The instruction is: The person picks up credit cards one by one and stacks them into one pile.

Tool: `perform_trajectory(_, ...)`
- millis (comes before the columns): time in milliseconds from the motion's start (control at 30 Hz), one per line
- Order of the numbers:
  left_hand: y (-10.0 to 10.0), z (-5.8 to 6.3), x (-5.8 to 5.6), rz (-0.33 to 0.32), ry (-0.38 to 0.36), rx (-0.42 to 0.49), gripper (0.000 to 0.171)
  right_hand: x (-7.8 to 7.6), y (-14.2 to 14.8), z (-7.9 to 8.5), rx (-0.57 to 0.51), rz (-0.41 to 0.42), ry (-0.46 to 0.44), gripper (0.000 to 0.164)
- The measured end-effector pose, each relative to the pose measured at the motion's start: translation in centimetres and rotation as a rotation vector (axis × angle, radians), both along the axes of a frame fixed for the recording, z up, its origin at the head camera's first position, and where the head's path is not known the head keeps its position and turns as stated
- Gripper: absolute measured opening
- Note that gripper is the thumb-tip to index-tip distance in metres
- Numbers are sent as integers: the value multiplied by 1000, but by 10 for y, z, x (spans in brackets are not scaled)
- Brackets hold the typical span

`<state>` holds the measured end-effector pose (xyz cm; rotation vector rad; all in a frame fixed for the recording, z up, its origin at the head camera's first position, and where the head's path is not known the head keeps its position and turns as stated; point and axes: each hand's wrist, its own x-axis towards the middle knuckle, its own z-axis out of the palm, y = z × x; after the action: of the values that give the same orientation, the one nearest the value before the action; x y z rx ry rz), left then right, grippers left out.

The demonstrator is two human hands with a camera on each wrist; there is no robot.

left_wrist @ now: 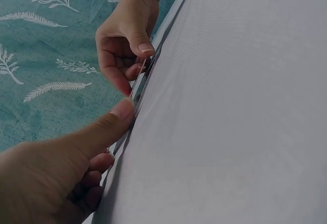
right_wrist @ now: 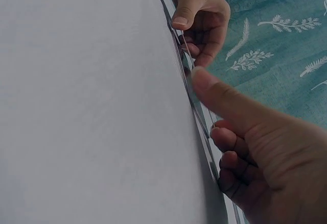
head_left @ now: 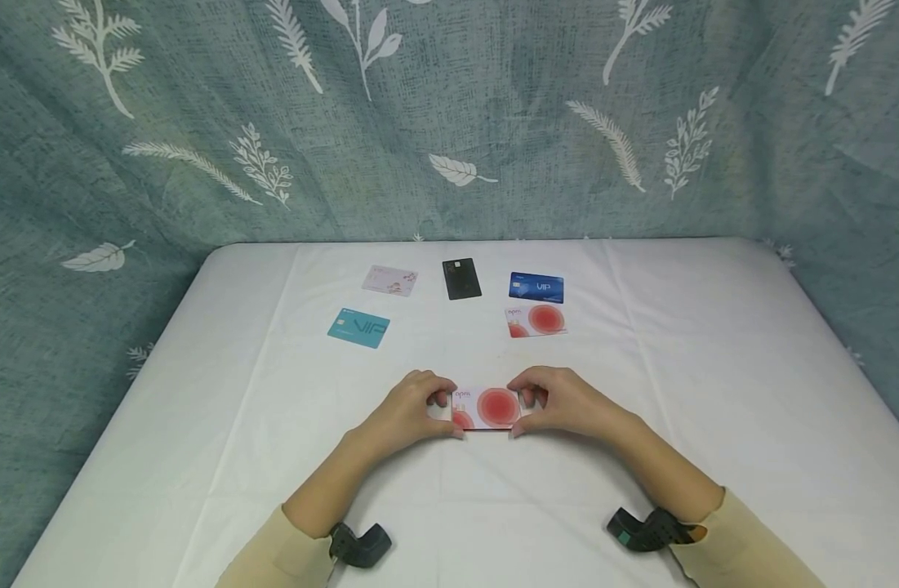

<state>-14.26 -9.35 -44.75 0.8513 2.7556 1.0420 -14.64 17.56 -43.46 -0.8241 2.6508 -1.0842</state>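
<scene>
In the head view, a white card with red circles (head_left: 496, 407) is held level just over or on the white tablecloth, near the middle. My left hand (head_left: 414, 410) pinches its left short edge between thumb and fingers. At the opposite edge my right hand (head_left: 562, 402) grips it the same way. The left wrist view catches the card (left_wrist: 138, 80) nearly edge-on, with the left thumb (left_wrist: 102, 132) in front. From the right wrist, the right thumb (right_wrist: 230, 101) presses on the card's near end. Whether it touches the cloth is unclear.
Beyond the hands lie a teal VIP card (head_left: 358, 327), a pale floral card (head_left: 389, 280), a black card (head_left: 461, 278), a blue VIP card (head_left: 536, 287) and a second red-circle card (head_left: 537, 320). A leaf-patterned green curtain (head_left: 346, 180) hangs behind the table.
</scene>
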Motion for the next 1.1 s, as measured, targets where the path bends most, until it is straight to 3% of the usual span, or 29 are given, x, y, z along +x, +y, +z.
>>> perform_trajectory(300,0,2,-1,-9,-29,-16,50,1,-1,-1,87,26,62,53)
perform_trajectory(1100,0,0,-2,-16,-28,-11,48,0,3,2,68,50,44,47)
